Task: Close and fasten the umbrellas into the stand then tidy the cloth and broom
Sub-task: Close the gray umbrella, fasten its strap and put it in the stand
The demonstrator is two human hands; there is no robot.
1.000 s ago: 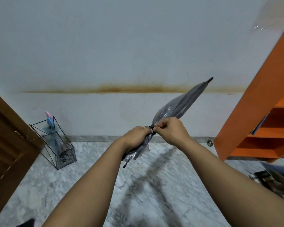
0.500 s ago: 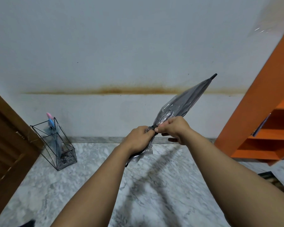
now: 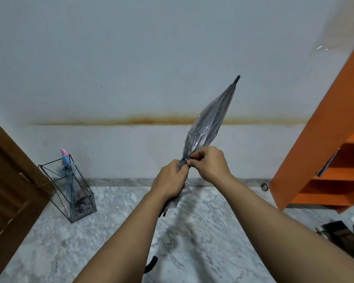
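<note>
A closed clear grey umbrella (image 3: 209, 121) points up and to the right in front of the wall, its black tip near the top. My left hand (image 3: 170, 181) grips the gathered canopy low down. My right hand (image 3: 209, 163) pinches the black strap around the canopy just above the left hand. The umbrella's black curved handle (image 3: 151, 264) shows between my forearms. At the left stands a black wire umbrella stand (image 3: 84, 193) on the floor, with a blue umbrella with a pink tip (image 3: 66, 160) in it.
A brown wooden door (image 3: 6, 180) is at the left edge. An orange shelf unit (image 3: 323, 139) rises at the right, with dark objects (image 3: 339, 231) on the marble floor (image 3: 110, 221) below it. A white stained wall stands ahead.
The umbrella has swung more upright, its tip moving up and to the left. Both hands have stayed at the strap and shifted slightly right.
</note>
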